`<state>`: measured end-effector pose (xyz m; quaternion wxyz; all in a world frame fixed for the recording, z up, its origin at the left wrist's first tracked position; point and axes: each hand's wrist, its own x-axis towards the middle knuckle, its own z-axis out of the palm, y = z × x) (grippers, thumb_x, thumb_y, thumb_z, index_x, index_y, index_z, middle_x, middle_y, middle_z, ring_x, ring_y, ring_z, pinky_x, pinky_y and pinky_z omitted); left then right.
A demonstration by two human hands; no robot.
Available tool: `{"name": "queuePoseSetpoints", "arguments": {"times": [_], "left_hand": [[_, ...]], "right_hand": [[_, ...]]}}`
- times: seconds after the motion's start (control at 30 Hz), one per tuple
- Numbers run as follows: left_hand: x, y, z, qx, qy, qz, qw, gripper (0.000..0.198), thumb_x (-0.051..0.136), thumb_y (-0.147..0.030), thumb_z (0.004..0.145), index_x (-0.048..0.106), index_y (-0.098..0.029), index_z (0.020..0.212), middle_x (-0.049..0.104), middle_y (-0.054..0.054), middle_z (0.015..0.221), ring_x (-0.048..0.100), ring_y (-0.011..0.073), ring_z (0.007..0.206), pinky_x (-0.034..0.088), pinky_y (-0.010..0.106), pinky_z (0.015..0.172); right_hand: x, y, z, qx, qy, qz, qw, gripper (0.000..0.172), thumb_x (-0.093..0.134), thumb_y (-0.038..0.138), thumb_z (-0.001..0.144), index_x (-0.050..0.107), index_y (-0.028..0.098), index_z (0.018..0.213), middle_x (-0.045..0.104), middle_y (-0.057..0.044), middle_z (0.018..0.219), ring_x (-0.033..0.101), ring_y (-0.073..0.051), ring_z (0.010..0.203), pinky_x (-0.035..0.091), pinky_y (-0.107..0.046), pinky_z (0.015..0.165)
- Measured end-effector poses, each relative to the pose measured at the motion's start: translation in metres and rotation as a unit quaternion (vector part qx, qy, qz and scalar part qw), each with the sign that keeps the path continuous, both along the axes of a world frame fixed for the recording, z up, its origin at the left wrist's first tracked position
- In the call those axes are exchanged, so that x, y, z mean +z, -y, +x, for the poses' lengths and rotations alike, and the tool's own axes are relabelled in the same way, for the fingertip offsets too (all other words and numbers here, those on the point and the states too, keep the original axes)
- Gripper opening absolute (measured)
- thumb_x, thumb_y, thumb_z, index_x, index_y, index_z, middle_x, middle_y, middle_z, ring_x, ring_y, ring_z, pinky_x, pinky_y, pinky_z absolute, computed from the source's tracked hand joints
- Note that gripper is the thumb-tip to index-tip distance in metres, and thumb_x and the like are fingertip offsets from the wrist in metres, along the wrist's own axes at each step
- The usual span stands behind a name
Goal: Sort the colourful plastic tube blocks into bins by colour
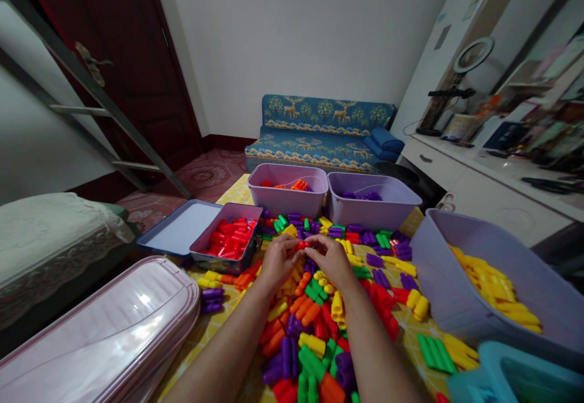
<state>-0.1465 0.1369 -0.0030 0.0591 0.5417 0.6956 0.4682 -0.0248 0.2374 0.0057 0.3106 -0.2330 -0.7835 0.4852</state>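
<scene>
Both hands meet over the middle of a pile of plastic toy pieces, with a small red toy piece (302,245) between their fingertips. My left hand (279,261) pinches it from the left, fingers curled. My right hand (332,259) grips it from the right in the same way. Below and around them lie bullet-shaped pieces joined side by side, in orange, green (316,292), yellow (312,345) and purple (289,357). Left of my hands, an open tin box (249,258) holds red pieces (230,237).
Two lilac bins stand behind the pile, one with orange pieces (288,199), one with purple (374,213). A larger bin (433,269) at right holds yellow pieces. Stacked pink lids (100,330) lie at left. A teal container (497,360) is at lower right.
</scene>
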Motion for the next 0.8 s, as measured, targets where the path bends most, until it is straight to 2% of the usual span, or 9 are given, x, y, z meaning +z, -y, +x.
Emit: {"name": "queuePoseSetpoints", "arguments": {"times": [0.23,0.37,0.47,0.53,0.6,0.63,0.73,0.77,0.8], "left_hand": [[0.000,0.000,0.000,-0.001,-0.006,-0.002,1.000,0.017,0.060,-0.029,0.082,0.071,-0.017,0.080,0.066,0.005,0.078,0.059,0.0174,0.077,0.043,0.027,0.070],[0.001,0.000,0.001,0.021,-0.006,-0.003,1.000,0.014,0.064,-0.028,0.079,0.072,-0.017,0.082,0.067,0.005,0.077,0.060,0.0182,0.078,0.044,0.028,0.071],[0.006,0.001,0.004,0.059,0.057,0.068,0.994,0.014,0.066,-0.027,0.077,0.072,-0.018,0.086,0.068,0.005,0.084,0.061,0.0182,0.084,0.045,0.029,0.078],[0.015,0.003,0.005,0.094,0.158,0.160,0.970,0.016,0.067,-0.028,0.077,0.070,-0.017,0.088,0.067,0.004,0.087,0.061,0.0160,0.084,0.047,0.027,0.078],[0.029,0.006,0.001,0.133,0.310,0.259,0.905,0.017,0.067,-0.029,0.077,0.066,-0.016,0.088,0.065,0.001,0.080,0.060,0.0115,0.074,0.048,0.021,0.068],[0.037,0.008,-0.003,0.150,0.396,0.303,0.853,0.017,0.065,-0.030,0.078,0.063,-0.015,0.087,0.062,0.000,0.075,0.058,0.0088,0.066,0.047,0.018,0.061],[0.062,0.017,-0.023,0.178,0.625,0.377,0.660,0.013,0.048,-0.021,0.089,0.052,-0.014,0.078,0.057,-0.001,0.070,0.053,0.0034,0.054,0.045,0.011,0.050],[0.069,0.020,-0.030,0.186,0.671,0.382,0.608,0.016,0.041,-0.017,0.090,0.048,-0.014,0.076,0.056,0.000,0.069,0.054,0.0037,0.054,0.047,0.011,0.050],[0.074,0.023,-0.036,0.194,0.696,0.393,0.569,0.017,0.036,-0.015,0.091,0.044,-0.015,0.075,0.054,0.000,0.068,0.057,0.0052,0.056,0.049,0.013,0.051]], "right_hand": [[0.000,0.001,0.001,0.001,0.006,0.004,1.000,0.019,0.060,0.027,0.074,0.067,0.019,0.090,0.070,-0.003,0.084,0.063,-0.016,0.074,0.051,-0.029,0.069],[-0.005,-0.004,0.000,-0.004,0.008,-0.005,1.000,0.019,0.060,0.030,0.075,0.067,0.019,0.089,0.070,-0.003,0.083,0.064,-0.017,0.074,0.051,-0.029,0.068],[-0.012,-0.010,0.000,-0.029,0.019,-0.015,0.999,0.018,0.060,0.031,0.074,0.067,0.018,0.084,0.070,-0.005,0.082,0.065,-0.018,0.074,0.051,-0.030,0.069],[-0.017,-0.014,0.000,-0.045,0.024,-0.020,0.998,0.018,0.060,0.032,0.073,0.067,0.018,0.082,0.071,-0.005,0.082,0.065,-0.019,0.074,0.051,-0.032,0.070],[-0.020,-0.016,0.000,-0.051,0.024,-0.025,0.998,0.018,0.061,0.032,0.073,0.067,0.018,0.082,0.071,-0.006,0.081,0.065,-0.019,0.074,0.051,-0.032,0.070],[-0.021,-0.016,0.000,-0.051,0.022,-0.028,0.998,0.018,0.062,0.032,0.072,0.067,0.018,0.082,0.071,-0.006,0.081,0.066,-0.019,0.075,0.051,-0.032,0.071],[-0.021,-0.015,0.000,-0.049,0.023,-0.034,0.998,0.018,0.062,0.031,0.071,0.067,0.019,0.082,0.071,-0.005,0.081,0.066,-0.019,0.076,0.052,-0.032,0.071],[-0.020,-0.015,0.000,-0.049,0.024,-0.032,0.998,0.017,0.062,0.031,0.071,0.067,0.019,0.082,0.071,-0.005,0.082,0.066,-0.019,0.075,0.052,-0.032,0.071],[-0.020,-0.015,0.000,-0.048,0.026,-0.029,0.998,0.017,0.062,0.031,0.071,0.068,0.019,0.082,0.071,-0.005,0.082,0.065,-0.019,0.075,0.052,-0.032,0.071]]}}
